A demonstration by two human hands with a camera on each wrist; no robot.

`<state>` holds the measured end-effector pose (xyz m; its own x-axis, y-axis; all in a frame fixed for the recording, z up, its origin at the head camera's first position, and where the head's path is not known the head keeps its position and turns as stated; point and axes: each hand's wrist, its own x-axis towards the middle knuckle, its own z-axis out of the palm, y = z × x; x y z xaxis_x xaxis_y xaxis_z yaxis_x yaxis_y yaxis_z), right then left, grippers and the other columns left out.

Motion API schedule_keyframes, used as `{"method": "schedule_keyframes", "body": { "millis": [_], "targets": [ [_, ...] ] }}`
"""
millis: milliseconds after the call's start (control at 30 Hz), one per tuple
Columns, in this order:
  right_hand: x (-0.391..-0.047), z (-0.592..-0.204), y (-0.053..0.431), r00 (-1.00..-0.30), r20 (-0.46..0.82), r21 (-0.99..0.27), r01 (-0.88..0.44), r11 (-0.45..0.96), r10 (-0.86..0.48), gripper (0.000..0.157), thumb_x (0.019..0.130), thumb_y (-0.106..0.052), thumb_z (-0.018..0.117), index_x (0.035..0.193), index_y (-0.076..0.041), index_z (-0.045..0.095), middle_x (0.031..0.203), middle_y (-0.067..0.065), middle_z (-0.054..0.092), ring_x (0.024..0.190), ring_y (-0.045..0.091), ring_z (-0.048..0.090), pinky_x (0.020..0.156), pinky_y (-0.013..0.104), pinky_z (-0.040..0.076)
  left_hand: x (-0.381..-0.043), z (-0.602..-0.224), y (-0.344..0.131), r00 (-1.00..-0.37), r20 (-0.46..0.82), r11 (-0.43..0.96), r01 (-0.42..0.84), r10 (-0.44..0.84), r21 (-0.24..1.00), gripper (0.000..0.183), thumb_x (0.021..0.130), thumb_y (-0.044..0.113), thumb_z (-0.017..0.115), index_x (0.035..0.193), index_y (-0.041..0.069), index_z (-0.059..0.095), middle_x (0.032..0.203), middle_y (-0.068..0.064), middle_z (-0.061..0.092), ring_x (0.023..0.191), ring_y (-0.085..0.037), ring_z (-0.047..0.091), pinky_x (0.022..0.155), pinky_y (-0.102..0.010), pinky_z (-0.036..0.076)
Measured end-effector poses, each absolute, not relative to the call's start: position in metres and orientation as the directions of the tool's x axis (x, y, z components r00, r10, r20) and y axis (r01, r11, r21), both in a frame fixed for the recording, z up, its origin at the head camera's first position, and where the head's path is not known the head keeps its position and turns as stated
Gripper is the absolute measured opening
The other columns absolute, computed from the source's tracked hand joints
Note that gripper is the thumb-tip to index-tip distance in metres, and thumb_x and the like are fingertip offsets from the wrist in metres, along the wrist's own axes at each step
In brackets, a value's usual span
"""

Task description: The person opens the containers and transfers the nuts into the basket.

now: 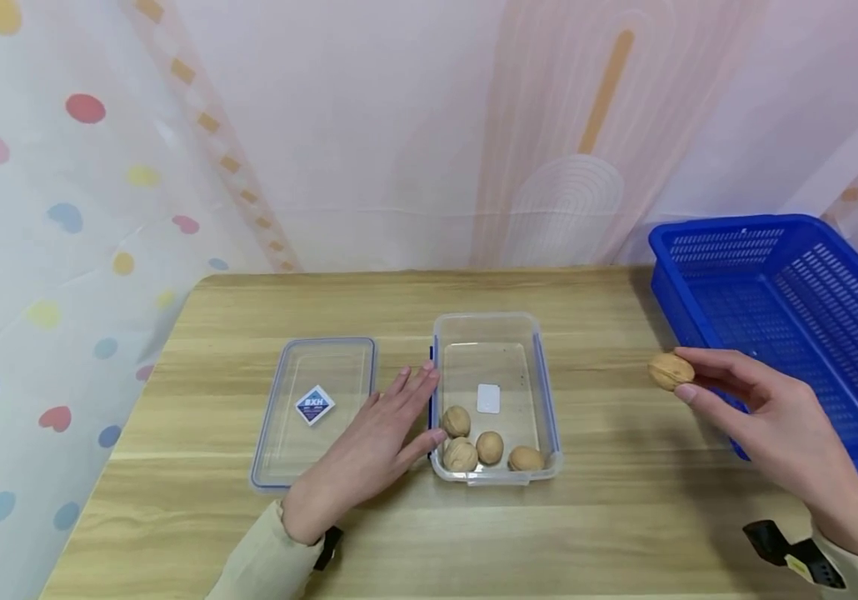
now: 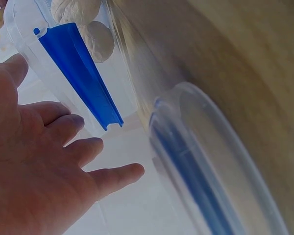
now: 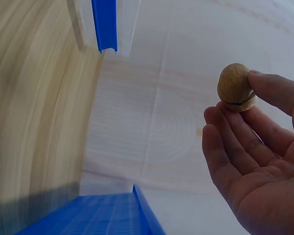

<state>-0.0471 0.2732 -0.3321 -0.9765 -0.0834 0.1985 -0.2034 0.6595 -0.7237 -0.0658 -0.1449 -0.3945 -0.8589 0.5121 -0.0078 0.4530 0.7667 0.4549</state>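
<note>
Between thumb and fingertips, my right hand [image 1: 781,421] pinches a walnut [image 1: 670,371] in the air, just left of the blue basket. The right wrist view shows the same walnut [image 3: 235,87] with a dark seam. My left hand [image 1: 372,446] lies with extended fingers along the left side of a clear plastic container [image 1: 466,328], its fingertips at the rim; the left wrist view shows a blue latch [image 2: 78,73] beside those fingers. Several walnuts [image 1: 490,447] sit at the container's near end, and a small white rectangle [image 1: 488,398] shows on its floor.
A clear lid [image 1: 327,362] with blue edging and a diamond-shaped label [image 1: 315,405] lies left of the container, partly behind the left hand. The blue basket [image 1: 706,312] stands at the right. A patterned cloth [image 1: 399,125] hangs behind the wooden table [image 1: 594,533].
</note>
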Motion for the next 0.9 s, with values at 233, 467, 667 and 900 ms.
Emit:
{"method": "schedule_keyframes", "body": {
  "millis": [233, 467, 667, 900],
  "targets": [
    [-0.043, -0.336, 0.284, -0.981, 0.193, -0.712, -0.156, 0.685, -0.023, 0.041, 0.099, -0.017, 0.073, 0.139, -0.011, 0.066, 0.113, -0.027, 0.065, 0.099, -0.015, 0.061, 0.075, 0.006, 0.050, -0.066, -0.394, -0.144, -0.858, -0.012, 0.768, 0.452, 0.513, 0.454, 0.076, 0.107, 0.048, 0.053, 0.165, 0.008, 0.025, 0.170, -0.009, 0.019, 0.156, -0.037, 0.017, 0.117, -0.070, 0.024],
    [-0.042, -0.337, 0.294, -0.972, 0.235, -0.708, -0.166, 0.687, 0.008, 0.041, 0.100, -0.009, 0.070, 0.140, 0.000, 0.062, 0.113, -0.032, 0.059, 0.098, -0.018, 0.059, 0.075, 0.003, 0.049, -0.066, -0.394, -0.145, -0.860, -0.005, 0.767, 0.452, 0.510, 0.455, 0.076, 0.106, 0.048, 0.054, 0.165, 0.008, 0.025, 0.170, -0.009, 0.020, 0.156, -0.037, 0.017, 0.117, -0.070, 0.025],
    [-0.039, -0.339, 0.303, -0.972, 0.231, -0.705, -0.134, 0.697, 0.046, 0.043, 0.102, -0.010, 0.068, 0.141, 0.003, 0.059, 0.114, -0.035, 0.055, 0.096, -0.021, 0.057, 0.073, 0.002, 0.048, -0.066, -0.394, -0.146, -0.860, -0.001, 0.768, 0.456, 0.511, 0.450, 0.076, 0.106, 0.048, 0.054, 0.165, 0.008, 0.025, 0.170, -0.010, 0.021, 0.156, -0.037, 0.018, 0.117, -0.070, 0.026],
    [-0.037, -0.341, 0.313, -0.966, 0.244, -0.720, -0.118, 0.684, 0.090, 0.042, 0.101, -0.007, 0.067, 0.140, 0.007, 0.059, 0.110, -0.035, 0.058, 0.093, -0.020, 0.058, 0.074, 0.001, 0.048, -0.067, -0.396, -0.145, -0.854, 0.004, 0.758, 0.463, 0.520, 0.459, 0.076, 0.107, 0.048, 0.053, 0.165, 0.008, 0.024, 0.170, -0.011, 0.020, 0.156, -0.038, 0.018, 0.116, -0.070, 0.026]
  ]
}}
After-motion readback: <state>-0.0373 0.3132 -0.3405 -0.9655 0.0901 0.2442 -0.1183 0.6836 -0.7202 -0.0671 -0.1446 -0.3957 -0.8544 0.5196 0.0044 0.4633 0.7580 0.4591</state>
